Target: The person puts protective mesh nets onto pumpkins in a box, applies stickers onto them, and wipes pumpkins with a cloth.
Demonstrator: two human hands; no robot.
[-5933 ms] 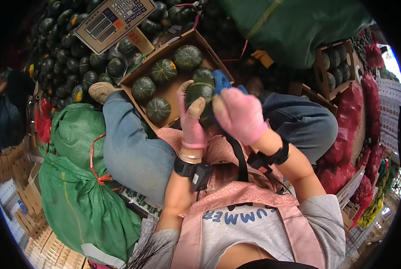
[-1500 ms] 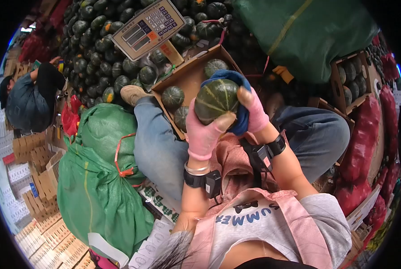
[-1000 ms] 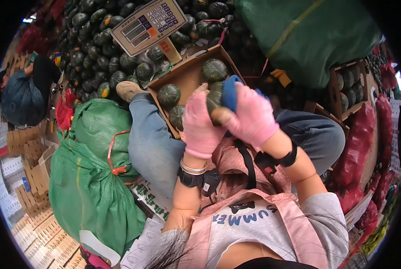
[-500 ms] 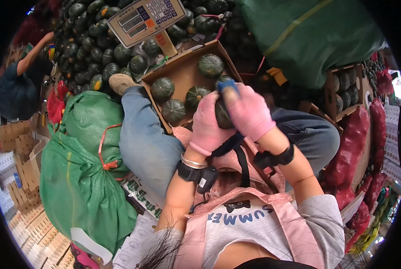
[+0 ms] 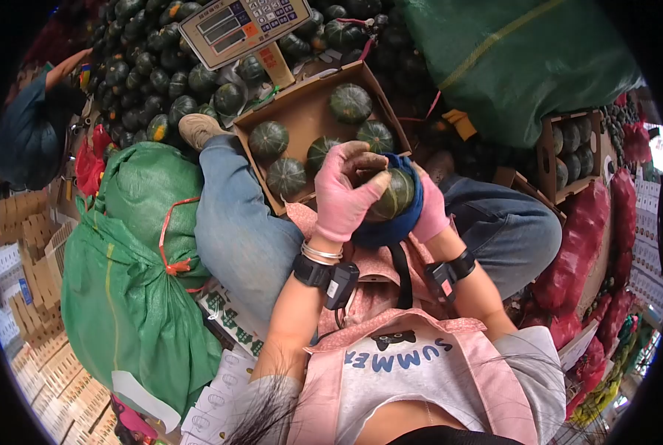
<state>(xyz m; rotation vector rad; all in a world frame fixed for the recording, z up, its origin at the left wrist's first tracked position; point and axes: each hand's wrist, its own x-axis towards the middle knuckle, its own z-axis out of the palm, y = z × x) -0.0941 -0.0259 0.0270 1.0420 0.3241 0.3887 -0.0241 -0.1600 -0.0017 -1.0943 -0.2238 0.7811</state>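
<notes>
A small green pumpkin (image 5: 395,194) is held up above my lap, near the front edge of the cardboard box. My left hand (image 5: 344,191), in a pink glove with bare-looking fingertips, curls at its left side with the thumb on the skin. Around the far, right and lower sides of the pumpkin runs a blue cloth (image 5: 418,194). My right hand (image 5: 431,211), also pink-gloved, grips the cloth against the pumpkin; most of its fingers are hidden. Inside the cardboard box (image 5: 309,111) sit several more green pumpkins (image 5: 350,103).
A scale display (image 5: 246,30) rises behind the box, before a big pumpkin heap (image 5: 153,74). Green sacks (image 5: 135,297) lie to my left; another green sack (image 5: 524,67) is at the back right. Red net bags (image 5: 576,252) lie right. A co-worker (image 5: 31,141) bends at far left.
The pumpkin has turned and more of it shows. The blue cloth, bunched on top under my right hand before, now wraps its side. My right hand has moved lower and to the right.
</notes>
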